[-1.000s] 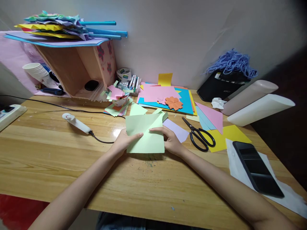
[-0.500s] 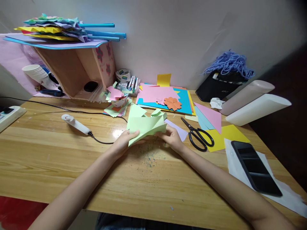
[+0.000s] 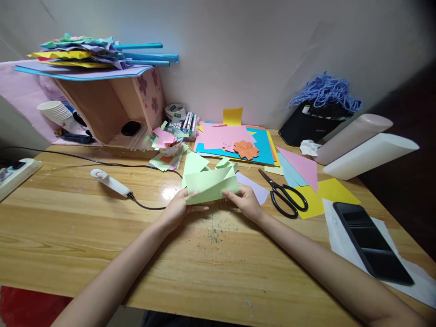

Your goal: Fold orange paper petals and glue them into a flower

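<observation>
A sheet of light green paper (image 3: 211,185) is held above the middle of the wooden table, its near edge folded up along its length. My left hand (image 3: 180,206) grips its left end, thumb in front and fingers behind or below. At the right end, my right hand (image 3: 245,199) pinches the folded strip between thumb and fingers. Further light green paper pieces (image 3: 195,162) lie just behind the held sheet. Close to my right hand are a lilac paper piece (image 3: 255,187) and black-handled scissors (image 3: 284,195) with the blades pointing away.
A white corded tool (image 3: 111,183) lies left, its cable running toward my left hand. Behind are a scrap-filled cup (image 3: 172,149), stacked coloured paper (image 3: 225,136) and an orange paper flower (image 3: 245,150). A phone (image 3: 371,240) rests right; an open box (image 3: 102,104) stands back left.
The green sheet's front flap has been turned up more evenly along its near edge. My right thumb has come round onto the front of the fold. The view has shifted slightly.
</observation>
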Action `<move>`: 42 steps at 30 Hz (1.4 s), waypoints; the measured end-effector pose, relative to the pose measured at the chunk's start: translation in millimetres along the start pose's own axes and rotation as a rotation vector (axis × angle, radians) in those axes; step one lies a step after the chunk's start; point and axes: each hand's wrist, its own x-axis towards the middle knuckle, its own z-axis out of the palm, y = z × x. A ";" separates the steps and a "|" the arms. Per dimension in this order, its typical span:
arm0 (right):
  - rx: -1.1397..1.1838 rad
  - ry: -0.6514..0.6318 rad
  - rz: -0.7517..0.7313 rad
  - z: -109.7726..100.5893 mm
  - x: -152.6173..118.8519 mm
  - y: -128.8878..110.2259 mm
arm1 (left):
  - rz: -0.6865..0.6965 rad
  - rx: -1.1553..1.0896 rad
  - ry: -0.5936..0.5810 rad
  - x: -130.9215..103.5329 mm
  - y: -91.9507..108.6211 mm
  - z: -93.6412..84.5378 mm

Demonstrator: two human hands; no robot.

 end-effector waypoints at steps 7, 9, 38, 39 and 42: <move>0.059 0.047 0.155 -2.0 2.9 -0.8 | 0.033 -0.105 -0.072 -0.5 2.8 1.9; 0.057 0.040 0.175 -1.1 2.7 -1.1 | 0.092 -0.105 -0.043 -0.3 2.7 1.8; 0.047 0.212 -0.024 1.2 1.3 1.8 | 0.280 0.680 0.312 -2.2 -1.6 0.8; 0.045 0.211 -0.016 1.1 0.9 0.6 | 0.291 0.685 0.316 -2.1 -1.5 0.8; 0.020 0.195 0.011 0.5 0.7 -2.5 | 0.303 0.675 0.314 -1.3 -1.8 0.1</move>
